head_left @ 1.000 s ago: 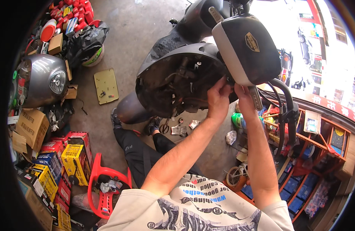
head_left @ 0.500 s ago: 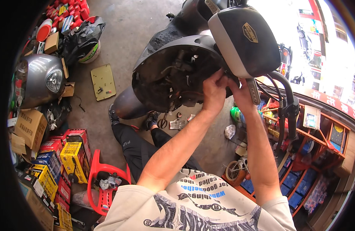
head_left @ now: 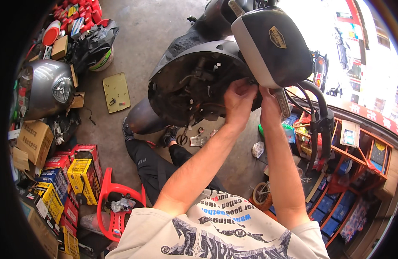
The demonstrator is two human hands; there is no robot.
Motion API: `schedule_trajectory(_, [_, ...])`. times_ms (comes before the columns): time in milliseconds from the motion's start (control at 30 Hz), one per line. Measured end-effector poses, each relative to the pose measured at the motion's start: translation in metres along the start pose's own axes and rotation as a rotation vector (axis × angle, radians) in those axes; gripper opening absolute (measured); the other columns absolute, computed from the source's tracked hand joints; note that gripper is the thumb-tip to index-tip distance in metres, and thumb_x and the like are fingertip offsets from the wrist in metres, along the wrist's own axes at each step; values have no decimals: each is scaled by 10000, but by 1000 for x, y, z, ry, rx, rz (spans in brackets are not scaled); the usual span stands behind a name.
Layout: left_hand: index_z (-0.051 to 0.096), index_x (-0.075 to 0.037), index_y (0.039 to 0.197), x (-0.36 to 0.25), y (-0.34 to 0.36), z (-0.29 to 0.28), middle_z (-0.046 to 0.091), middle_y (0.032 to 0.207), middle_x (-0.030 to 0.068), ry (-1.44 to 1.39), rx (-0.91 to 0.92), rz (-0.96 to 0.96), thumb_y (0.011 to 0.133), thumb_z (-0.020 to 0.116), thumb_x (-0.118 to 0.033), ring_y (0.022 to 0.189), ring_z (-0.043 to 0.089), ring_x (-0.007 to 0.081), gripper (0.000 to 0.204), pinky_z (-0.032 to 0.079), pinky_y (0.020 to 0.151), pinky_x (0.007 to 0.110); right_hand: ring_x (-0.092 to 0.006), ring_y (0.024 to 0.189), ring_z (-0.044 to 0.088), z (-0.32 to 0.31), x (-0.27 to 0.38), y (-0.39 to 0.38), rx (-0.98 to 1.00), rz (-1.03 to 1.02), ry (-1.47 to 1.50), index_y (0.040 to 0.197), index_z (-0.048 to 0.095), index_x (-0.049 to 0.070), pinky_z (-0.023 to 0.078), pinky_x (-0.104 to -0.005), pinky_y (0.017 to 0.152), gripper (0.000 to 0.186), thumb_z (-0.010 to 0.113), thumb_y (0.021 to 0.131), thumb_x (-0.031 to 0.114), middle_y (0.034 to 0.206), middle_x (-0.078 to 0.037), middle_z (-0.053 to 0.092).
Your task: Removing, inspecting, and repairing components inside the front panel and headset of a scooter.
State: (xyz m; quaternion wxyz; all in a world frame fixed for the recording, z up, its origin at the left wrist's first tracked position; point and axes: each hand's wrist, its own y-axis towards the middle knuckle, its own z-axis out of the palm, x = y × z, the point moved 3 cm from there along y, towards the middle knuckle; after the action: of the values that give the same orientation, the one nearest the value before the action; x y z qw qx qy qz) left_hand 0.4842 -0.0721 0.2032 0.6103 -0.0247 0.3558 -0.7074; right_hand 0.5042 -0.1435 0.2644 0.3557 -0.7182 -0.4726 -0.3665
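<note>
A dark grey scooter (head_left: 173,56) stands in front of me, its front cavity (head_left: 207,82) uncovered and full of black parts and wires. At the right rim of that cavity, my left hand (head_left: 238,103) is closed, thumb and fingers pinched together; what they hold is too small to make out. My right hand (head_left: 270,108) is close beside it, under a black and grey rounded housing (head_left: 272,47) and next to a brake lever (head_left: 283,103). Its fingertips are hidden behind the housing and the lever.
A tray (head_left: 117,88) with screws lies on the floor, left of the scooter. A grey shell panel (head_left: 37,90), cartons (head_left: 83,177) and a red plastic chair (head_left: 106,203) stand at left. Scissors (head_left: 181,138) lie near my feet. An orange shelf rack (head_left: 358,151) stands at right.
My right hand and forearm have shifted slightly left and turned, so the fingers now sit behind the lever. My left hand has moved a little left, still pinched at the cavity's rim.
</note>
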Motion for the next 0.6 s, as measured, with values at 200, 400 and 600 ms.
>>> schedule_trajectory(200, [512, 76, 1175, 0, 3, 0, 632, 1050, 148, 61, 45, 35, 849, 667, -89, 955, 632, 189, 398, 531, 839, 307, -158, 954, 570, 4, 2, -2, -71, 136, -138, 1082, 621, -15, 418, -312, 820, 376, 545, 952, 331, 1008, -69, 643])
schedule_trajectory(400, [518, 86, 1168, 0, 3, 0, 638, 1039, 146, 149, 56, 69, 848, 652, -77, 948, 635, 190, 383, 528, 834, 294, -247, 993, 591, 0, 0, 2, -43, 42, -328, 1114, 613, -1, 419, -336, 849, 410, 511, 951, 362, 1056, -167, 640])
schedule_trajectory(600, [525, 103, 1154, 14, 5, -1, 630, 1004, 136, -99, 54, 90, 843, 683, -72, 903, 635, 171, 390, 550, 752, 294, -327, 1062, 580, -7, -14, 3, 85, -432, -1025, 1147, 613, 45, 434, -372, 883, 295, 458, 975, 230, 1146, -237, 607])
